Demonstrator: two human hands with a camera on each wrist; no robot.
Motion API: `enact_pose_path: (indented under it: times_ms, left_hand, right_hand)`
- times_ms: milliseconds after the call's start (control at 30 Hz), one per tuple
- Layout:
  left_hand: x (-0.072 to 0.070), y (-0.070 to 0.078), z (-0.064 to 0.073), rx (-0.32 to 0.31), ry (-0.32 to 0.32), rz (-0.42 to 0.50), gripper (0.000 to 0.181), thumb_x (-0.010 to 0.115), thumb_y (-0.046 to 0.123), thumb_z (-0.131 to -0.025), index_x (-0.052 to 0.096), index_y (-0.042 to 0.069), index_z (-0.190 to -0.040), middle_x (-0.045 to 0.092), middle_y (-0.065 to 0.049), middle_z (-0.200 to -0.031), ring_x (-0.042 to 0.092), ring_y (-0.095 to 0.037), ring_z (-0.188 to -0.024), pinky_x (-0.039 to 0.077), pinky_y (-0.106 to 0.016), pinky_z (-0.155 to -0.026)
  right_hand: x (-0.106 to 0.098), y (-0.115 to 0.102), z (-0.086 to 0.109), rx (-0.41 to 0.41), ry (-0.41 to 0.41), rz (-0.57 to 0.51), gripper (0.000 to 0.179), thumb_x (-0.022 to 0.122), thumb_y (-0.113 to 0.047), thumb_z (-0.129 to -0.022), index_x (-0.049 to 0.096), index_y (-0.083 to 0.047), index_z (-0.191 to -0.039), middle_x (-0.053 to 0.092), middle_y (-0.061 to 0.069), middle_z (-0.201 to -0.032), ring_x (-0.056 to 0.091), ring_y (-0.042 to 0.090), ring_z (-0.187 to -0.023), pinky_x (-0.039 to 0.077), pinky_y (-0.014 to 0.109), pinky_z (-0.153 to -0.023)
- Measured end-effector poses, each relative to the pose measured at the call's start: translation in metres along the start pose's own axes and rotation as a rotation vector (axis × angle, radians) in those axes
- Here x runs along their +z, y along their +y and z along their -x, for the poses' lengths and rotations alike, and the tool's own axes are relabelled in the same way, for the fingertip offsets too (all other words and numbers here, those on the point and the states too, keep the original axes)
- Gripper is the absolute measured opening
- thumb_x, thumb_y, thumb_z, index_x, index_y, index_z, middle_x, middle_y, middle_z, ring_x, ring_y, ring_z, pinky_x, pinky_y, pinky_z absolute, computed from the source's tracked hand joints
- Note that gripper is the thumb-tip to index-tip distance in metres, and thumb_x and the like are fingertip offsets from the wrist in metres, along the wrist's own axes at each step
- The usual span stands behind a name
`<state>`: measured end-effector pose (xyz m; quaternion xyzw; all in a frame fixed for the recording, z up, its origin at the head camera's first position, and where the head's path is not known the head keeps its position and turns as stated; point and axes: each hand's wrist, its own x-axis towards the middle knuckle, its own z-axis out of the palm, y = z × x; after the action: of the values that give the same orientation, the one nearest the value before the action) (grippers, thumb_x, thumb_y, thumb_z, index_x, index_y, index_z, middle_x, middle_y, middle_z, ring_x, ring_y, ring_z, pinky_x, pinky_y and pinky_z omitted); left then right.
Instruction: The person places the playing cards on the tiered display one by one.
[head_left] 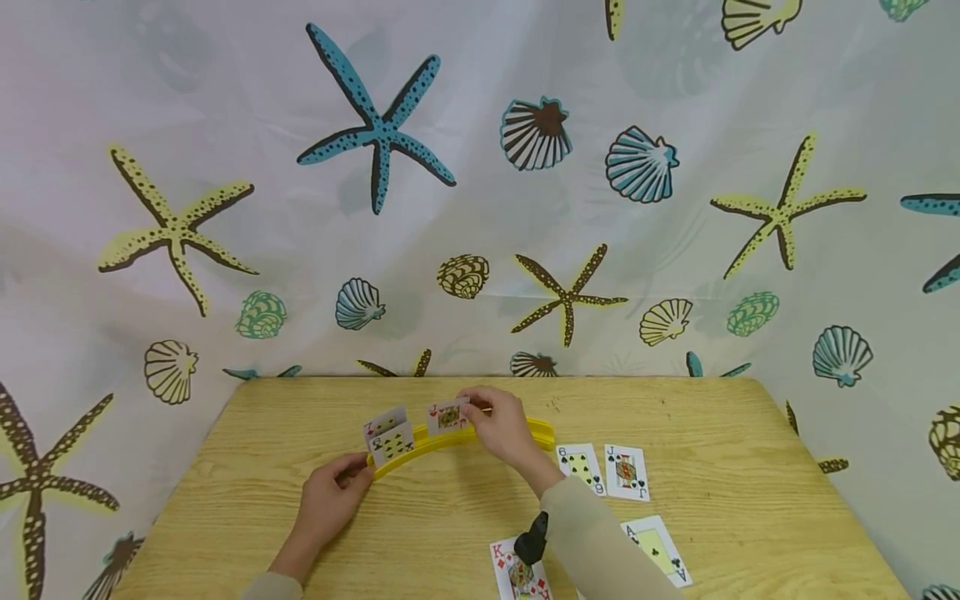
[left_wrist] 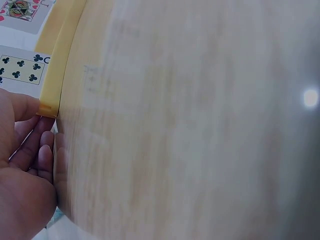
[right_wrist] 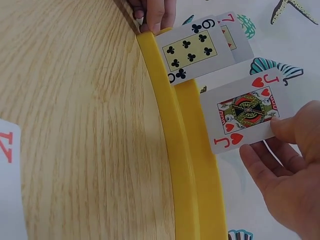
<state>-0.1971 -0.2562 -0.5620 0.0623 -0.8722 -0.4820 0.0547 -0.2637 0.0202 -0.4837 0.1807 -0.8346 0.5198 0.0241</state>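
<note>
A curved yellow card holder (head_left: pixel 397 462) lies on the wooden table. My left hand (head_left: pixel 330 497) grips its left end between thumb and fingers. Upright in that end stand a six of clubs (right_wrist: pixel 190 50) and, behind it in a rear slot, a red seven (right_wrist: pixel 235 37). My right hand (head_left: pixel 501 425) pinches a jack of hearts (right_wrist: pixel 247 112) by its right edge, thumb on the face. The jack's lower edge meets the rear part of the holder, to the right of the six.
Face up to the right lie a black six (head_left: pixel 577 468), a black jack (head_left: pixel 627 472) and an ace of clubs (head_left: pixel 658 550). A king of diamonds (head_left: pixel 517 575) lies near the front, partly under the right sleeve (head_left: pixel 592 533). A patterned cloth (head_left: pixel 465 208) hangs behind the table.
</note>
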Motion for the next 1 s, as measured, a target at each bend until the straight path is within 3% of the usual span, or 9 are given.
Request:
enact_pose_path:
  times_ms: [667, 1000]
  left_hand:
    - [0.0, 0.005, 0.003, -0.004, 0.011, -0.002, 0.031, 0.069, 0.014, -0.102, 0.073, -0.001, -0.128, 0.076, -0.018, -0.116, 0.066, -0.008, -0.094, 0.053, -0.016, -0.077]
    - [0.0, 0.004, 0.002, -0.001, 0.016, -0.003, 0.031, 0.07, 0.014, -0.102, 0.073, -0.001, -0.128, 0.076, -0.017, -0.115, 0.065, -0.006, -0.092, 0.053, -0.016, -0.077]
  right_hand:
    - [0.009, -0.004, -0.012, -0.018, -0.01, -0.052, 0.02, 0.059, -0.007, -0.108, 0.075, -0.003, -0.12, 0.073, 0.017, -0.119, 0.068, 0.033, -0.113, 0.059, 0.047, -0.097]
    - [0.013, -0.006, -0.016, -0.008, -0.021, -0.028, 0.021, 0.059, -0.007, -0.108, 0.075, -0.004, -0.12, 0.073, 0.016, -0.12, 0.069, 0.031, -0.114, 0.06, 0.044, -0.096]
